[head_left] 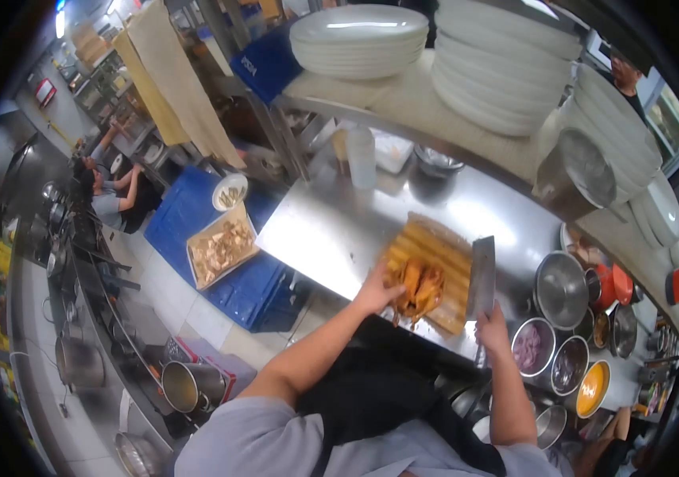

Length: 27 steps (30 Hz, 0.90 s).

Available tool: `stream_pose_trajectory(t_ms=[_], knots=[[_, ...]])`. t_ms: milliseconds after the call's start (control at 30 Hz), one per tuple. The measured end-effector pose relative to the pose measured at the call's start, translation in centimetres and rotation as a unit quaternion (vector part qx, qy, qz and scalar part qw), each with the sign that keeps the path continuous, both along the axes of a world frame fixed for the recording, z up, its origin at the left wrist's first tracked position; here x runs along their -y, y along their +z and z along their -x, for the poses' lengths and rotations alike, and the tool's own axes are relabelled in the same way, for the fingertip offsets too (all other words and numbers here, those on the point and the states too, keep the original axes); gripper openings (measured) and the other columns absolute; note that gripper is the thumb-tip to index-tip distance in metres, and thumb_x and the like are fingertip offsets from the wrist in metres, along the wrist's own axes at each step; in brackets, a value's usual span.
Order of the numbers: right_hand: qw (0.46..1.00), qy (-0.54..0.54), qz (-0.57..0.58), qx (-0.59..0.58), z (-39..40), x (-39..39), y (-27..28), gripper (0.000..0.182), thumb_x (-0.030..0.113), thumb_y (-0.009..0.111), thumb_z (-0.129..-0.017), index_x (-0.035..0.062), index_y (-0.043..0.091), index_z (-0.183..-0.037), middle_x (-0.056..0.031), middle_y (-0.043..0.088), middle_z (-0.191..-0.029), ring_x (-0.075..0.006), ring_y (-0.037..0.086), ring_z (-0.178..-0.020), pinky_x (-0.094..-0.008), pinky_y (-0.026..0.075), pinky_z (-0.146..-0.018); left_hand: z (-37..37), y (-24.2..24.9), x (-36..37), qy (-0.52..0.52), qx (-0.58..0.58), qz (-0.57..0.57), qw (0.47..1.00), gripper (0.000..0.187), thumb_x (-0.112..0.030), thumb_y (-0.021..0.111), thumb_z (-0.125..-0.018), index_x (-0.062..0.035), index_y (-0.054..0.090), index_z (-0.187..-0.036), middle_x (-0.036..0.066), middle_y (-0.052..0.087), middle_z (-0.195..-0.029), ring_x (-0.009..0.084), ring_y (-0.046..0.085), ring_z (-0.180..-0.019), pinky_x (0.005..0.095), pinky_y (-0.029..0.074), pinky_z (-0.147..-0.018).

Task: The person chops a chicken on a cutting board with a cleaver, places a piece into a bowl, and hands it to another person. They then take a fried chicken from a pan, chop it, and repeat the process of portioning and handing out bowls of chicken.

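A golden-brown roast bird [419, 290] lies on a wooden chopping board [454, 278] on the steel counter. My left hand [377, 291] grips the bird's left side, thumb lying across it and the other fingers partly hidden. In my right hand [492, 327] is the handle of a cleaver [481, 278], fingers wrapped round it. Its broad blade points away from me over the board's right edge, apart from the bird.
Bowls of sliced onion [531, 347] and orange sauce [593, 389] stand right, near a large metal bowl [562, 290]. Stacked plates [359, 40] fill the overhead shelf [379, 99]. Left, a tray of chopped meat [224, 248] rests on a blue bin [188, 211]. Other people are nearby.
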State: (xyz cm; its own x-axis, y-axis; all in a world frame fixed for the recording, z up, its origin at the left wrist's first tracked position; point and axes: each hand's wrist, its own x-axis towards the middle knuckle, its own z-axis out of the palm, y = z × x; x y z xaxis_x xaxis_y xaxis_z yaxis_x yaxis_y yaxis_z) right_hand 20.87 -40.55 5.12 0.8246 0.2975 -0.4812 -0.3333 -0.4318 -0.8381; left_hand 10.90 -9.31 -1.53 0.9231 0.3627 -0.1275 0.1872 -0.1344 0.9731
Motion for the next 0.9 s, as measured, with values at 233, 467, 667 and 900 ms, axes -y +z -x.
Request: stream_pose_trajectory(t_ms=[233, 467, 667, 900], knots=[[0.991, -0.069, -0.030, -0.114, 8.9, -2.6, -0.7, 0.026, 0.009, 0.047, -0.101, 0.0110, 0.043, -0.126, -0.0011, 0.045, -0.063, -0.0112, 0.044, -0.044, -0.0290, 0.039, -0.038, -3.2, 0.8, 1.0, 0.003, 0.006, -0.075, 0.997, 0.079, -0.036, 0.071, -0.089, -0.0003, 0.034, -0.149, 0.028, 0.054, -0.135, 0.0424, 0.055, -0.124, 0.0445, 0.044, -0.105], [0.997, -0.030, 0.068, -0.034, 6.5, -7.1, 0.2, 0.034, 0.008, 0.047, -0.099, 0.0089, 0.044, -0.133, 0.0004, 0.045, -0.063, -0.0076, 0.042, -0.043, -0.0258, 0.037, -0.035, -5.6, 0.9, 2.3, 0.080, -0.040, -0.042, 0.995, 0.064, -0.029, 0.068, -0.089, 0.0015, 0.046, -0.141, 0.028, 0.055, -0.135, 0.0417, 0.056, -0.124, 0.0448, 0.044, -0.105], [0.933, 0.150, 0.229, 0.234, 0.3, -8.8, 3.0, 0.046, 0.017, 0.054, -0.090, 0.0009, 0.053, -0.133, -0.0320, 0.060, -0.123, -0.0478, 0.055, -0.119, -0.0494, 0.045, -0.099, -6.8, 0.2, 1.4, 0.146, 0.010, 0.053, 0.988, 0.052, -0.023, 0.060, -0.095, 0.0022, 0.048, -0.139, 0.028, 0.058, -0.131, 0.0414, 0.055, -0.124, 0.0442, 0.043, -0.106], [0.925, 0.059, 0.265, 0.267, -0.9, -9.1, 6.9, 0.040, 0.017, 0.056, -0.095, -0.0005, 0.043, -0.128, -0.0361, 0.064, -0.101, -0.0540, 0.060, -0.100, -0.0580, 0.046, -0.085, -3.6, 2.4, -0.1, 0.095, -0.017, -0.123, 0.988, 0.060, -0.012, 0.062, -0.093, 0.0040, 0.038, -0.145, 0.028, 0.037, -0.150, 0.0429, 0.035, -0.139, 0.0450, 0.031, -0.115]])
